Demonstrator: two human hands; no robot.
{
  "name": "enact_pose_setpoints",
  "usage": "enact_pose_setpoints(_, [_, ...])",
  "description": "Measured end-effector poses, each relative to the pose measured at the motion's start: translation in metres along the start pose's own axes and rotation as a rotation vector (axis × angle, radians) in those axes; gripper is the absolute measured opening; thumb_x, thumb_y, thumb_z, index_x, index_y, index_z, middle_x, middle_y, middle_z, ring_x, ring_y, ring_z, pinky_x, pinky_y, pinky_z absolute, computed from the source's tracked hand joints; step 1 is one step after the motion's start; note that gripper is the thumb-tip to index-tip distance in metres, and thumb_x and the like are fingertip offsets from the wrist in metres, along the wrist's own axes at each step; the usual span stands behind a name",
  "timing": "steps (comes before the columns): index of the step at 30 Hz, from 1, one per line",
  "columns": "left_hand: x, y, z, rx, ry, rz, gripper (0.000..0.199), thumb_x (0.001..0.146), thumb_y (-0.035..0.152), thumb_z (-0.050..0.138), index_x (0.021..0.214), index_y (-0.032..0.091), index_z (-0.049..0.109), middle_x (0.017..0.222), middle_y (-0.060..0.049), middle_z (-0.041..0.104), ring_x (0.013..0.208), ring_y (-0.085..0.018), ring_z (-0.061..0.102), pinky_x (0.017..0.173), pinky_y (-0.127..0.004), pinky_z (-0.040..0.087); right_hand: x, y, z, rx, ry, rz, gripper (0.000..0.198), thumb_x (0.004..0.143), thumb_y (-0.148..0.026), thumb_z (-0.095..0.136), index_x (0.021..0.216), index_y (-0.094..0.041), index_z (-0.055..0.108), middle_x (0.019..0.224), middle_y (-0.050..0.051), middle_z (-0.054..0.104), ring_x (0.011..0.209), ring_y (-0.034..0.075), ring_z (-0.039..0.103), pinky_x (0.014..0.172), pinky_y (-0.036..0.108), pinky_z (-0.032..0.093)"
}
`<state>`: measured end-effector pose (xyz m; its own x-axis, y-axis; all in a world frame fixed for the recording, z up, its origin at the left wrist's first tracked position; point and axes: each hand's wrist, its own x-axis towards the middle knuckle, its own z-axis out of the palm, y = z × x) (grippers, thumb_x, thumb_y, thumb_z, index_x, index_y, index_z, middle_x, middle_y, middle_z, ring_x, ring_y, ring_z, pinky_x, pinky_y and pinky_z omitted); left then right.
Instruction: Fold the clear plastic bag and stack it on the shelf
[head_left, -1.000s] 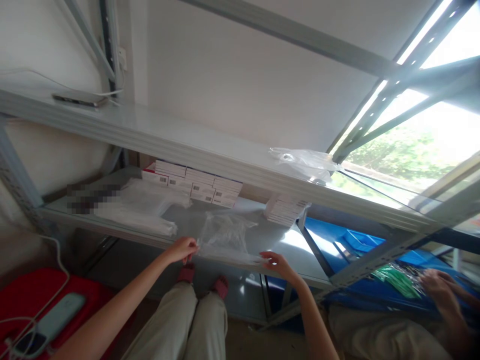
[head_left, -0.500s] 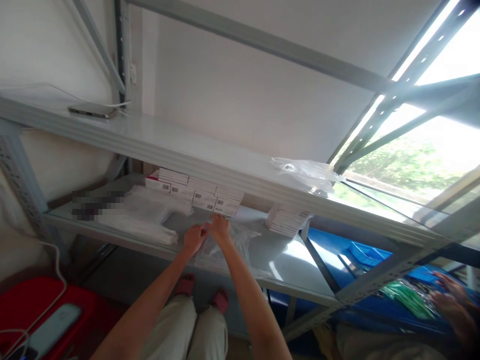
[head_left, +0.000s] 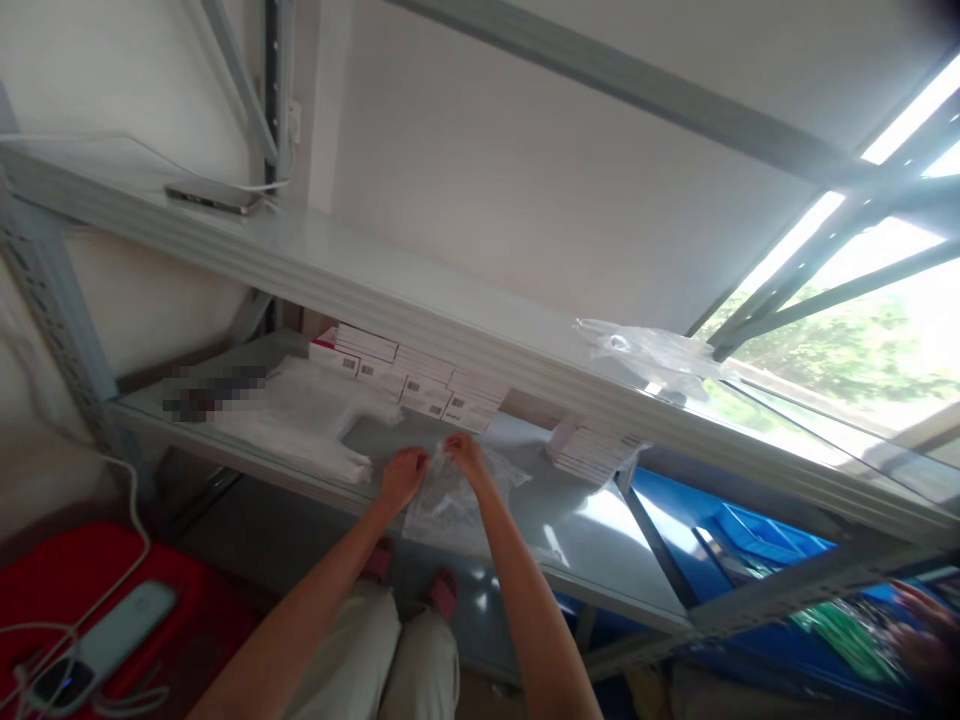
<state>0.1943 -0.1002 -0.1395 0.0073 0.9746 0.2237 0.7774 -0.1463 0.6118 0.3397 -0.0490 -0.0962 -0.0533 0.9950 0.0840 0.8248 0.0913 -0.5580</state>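
A clear plastic bag [head_left: 450, 512] lies on the lower shelf and hangs slightly over its front edge. My left hand [head_left: 403, 478] is closed on the bag's upper left corner, fingertips pinched. Just right of it, my right hand [head_left: 466, 456] pinches the bag's top edge, with the fingers bent. A small gap separates the two hands. Behind them stands a row of white boxes [head_left: 426, 395] with printed labels. To the left, a stack of clear plastic bags [head_left: 300, 410] lies flat.
More white boxes in plastic [head_left: 594, 455] stand at right on the lower shelf [head_left: 525, 520]. The upper shelf [head_left: 420, 275] overhangs, carrying a phone [head_left: 214, 196] and a crumpled bag [head_left: 649, 350]. A red stool [head_left: 187, 610] is lower left. Another person's hand [head_left: 926, 630] is by blue bins.
My hands have drawn slightly apart, the right one moving off the left at the bag's top edge. The view has shifted, so the shelves appear farther right.
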Motion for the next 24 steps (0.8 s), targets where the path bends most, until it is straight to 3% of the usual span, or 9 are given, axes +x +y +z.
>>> enact_pose_setpoints(5, [0.005, -0.008, 0.002, -0.222, 0.011, 0.019, 0.028, 0.094, 0.034, 0.045, 0.102, 0.019, 0.067, 0.1, -0.007, 0.069, 0.093, -0.021, 0.063, 0.076, -0.027, 0.042, 0.003, 0.012, 0.008, 0.218, -0.057, -0.005, 0.013, 0.078, -0.015, 0.052, 0.084, -0.018, 0.062, 0.075, 0.001, 0.068, 0.056, 0.012, 0.063, 0.055, 0.021, 0.048])
enact_pose_setpoints(10, [0.007, -0.012, 0.0, -0.402, -0.008, 0.021, 0.021, 0.085, 0.032, 0.056, 0.09, 0.017, 0.069, 0.088, -0.005, 0.071, 0.082, -0.02, 0.065, 0.07, -0.026, 0.042, 0.0, 0.016, 0.015, 0.312, -0.061, -0.014, 0.01, 0.078, -0.014, 0.051, 0.082, -0.018, 0.06, 0.067, -0.002, 0.064, 0.048, 0.01, 0.059, 0.054, 0.021, 0.046])
enact_pose_setpoints(15, [0.005, -0.013, 0.001, -0.494, -0.011, 0.016, 0.026, 0.084, 0.039, 0.057, 0.085, 0.016, 0.07, 0.081, -0.005, 0.071, 0.075, -0.019, 0.065, 0.067, -0.026, 0.043, -0.004, 0.015, 0.019, 0.364, -0.058, -0.028, 0.006, 0.077, -0.025, 0.059, 0.076, -0.019, 0.058, 0.064, -0.002, 0.063, 0.046, 0.01, 0.057, 0.052, 0.021, 0.044])
enact_pose_setpoints(24, [0.008, -0.019, 0.006, -0.502, -0.005, 0.062, 0.01, 0.078, 0.018, 0.059, 0.08, 0.015, 0.069, 0.079, -0.005, 0.071, 0.075, -0.018, 0.064, 0.07, -0.026, 0.044, -0.008, 0.016, 0.012, 0.44, 0.013, -0.042, 0.005, 0.072, -0.023, 0.058, 0.071, -0.018, 0.061, 0.064, 0.002, 0.068, 0.05, 0.013, 0.061, 0.052, 0.023, 0.048])
